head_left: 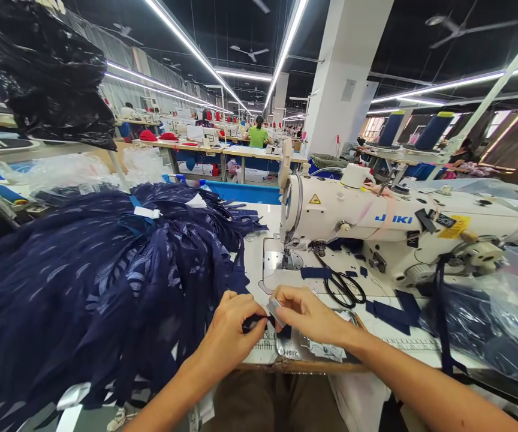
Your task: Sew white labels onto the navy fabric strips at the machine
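Observation:
My left hand [232, 327] pinches a small dark navy fabric piece [255, 323] at the table's near edge. My right hand [306, 312] meets it from the right, fingers closed on a small grey-white label [276, 310] held against the same piece. Both hands hover just in front of the white Juki sewing machine [376, 225], whose needle and presser foot [286, 259] stand a little beyond them. A large heap of navy patterned fabric strips [106, 276] lies to the left, touching my left hand's side.
Black scissors [343, 287] lie on the machine bed with navy scraps [391, 312] beside them. A clear plastic bag of dark fabric [488, 318] sits at the right. A black plastic bag [47, 72] hangs upper left. People work at distant tables [259, 135].

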Demonstrator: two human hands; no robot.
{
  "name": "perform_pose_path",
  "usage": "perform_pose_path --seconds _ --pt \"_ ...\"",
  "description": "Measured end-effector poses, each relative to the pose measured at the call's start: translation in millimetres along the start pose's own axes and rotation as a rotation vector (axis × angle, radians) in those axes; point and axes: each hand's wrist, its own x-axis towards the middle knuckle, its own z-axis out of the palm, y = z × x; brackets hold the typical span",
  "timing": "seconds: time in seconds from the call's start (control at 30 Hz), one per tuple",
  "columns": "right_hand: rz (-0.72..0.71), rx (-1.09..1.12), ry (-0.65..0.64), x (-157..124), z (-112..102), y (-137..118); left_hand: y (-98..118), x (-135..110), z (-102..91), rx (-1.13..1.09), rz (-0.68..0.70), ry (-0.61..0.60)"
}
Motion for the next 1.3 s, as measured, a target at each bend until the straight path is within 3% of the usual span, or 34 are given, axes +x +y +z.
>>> perform_pose_path --seconds 0.13,0.3,0.5,0.7,0.87,1.0,1.2,1.3 --pt "-0.154 -0.229 0.146 -4.2 2.2 0.6 -3.3 -3.5 6.6 0.08 0.091 0.129" --pt "-0.266 -0.363 0.191 -6.5 6.6 1.7 -4.0 -4.7 13.0 0.21 0.202 0.227" --pt "-0.326 -0.503 0.175 -7.7 9.6 5.2 -2.9 -7.1 11.4 0.388 0.33 0.239" --pt "-0.37 -0.693 0.119 -9.9 3.1 15.6 -8.6 -12.4 8.0 0.367 0.394 0.301" --pt "-0.363 -0.706 0.202 -13.8 -13.8 24.4 -8.8 -11.1 3.0 0.201 0.324 0.323" --pt "-0.332 -0.769 0.352 -29.5 -39.6 28.2 -10.4 -6.7 2.1 0.136 0.282 0.276" --pt "-0.109 -1.228 0.617 -89.9 -81.0 40.5 -22.0 -2.9 11.3 0.046 0.318 0.271" --pt "0.019 -1.421 0.645 -114.4 -93.2 49.3 -24.6 -0.8 15.7 0.017 0.331 0.271"
